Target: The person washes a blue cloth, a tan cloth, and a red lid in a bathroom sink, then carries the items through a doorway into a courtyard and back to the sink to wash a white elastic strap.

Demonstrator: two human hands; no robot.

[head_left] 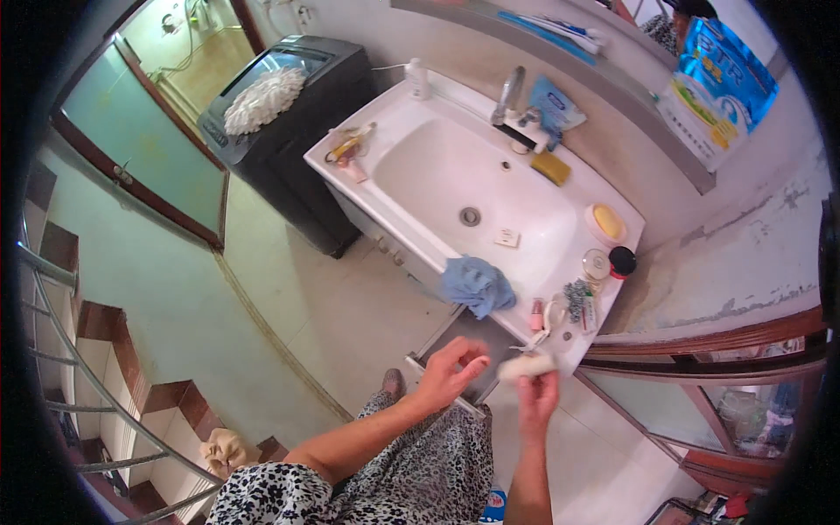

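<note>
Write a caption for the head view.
Right hand holding a pale, blurred object, left hand near an open drawer, before a white sink with a blue cloth on its front edge.

Right hand (538, 398) gripping pale, blurred object (528, 367) | left hand (448, 374), bent-fingered, near it, above open drawer (477, 332) | blue cloth (479, 283) over front edge of counter (385, 203) | yellow sponge (550, 169) beside faucet (509, 96)

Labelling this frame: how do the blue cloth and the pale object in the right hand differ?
Colour: the blue cloth is blue, the pale object off-white.
Shape: the cloth is crumpled; the pale object looks elongated, though blurred.
Pose: the cloth lies over the sink's front edge; the pale object is held in the right hand.
</note>
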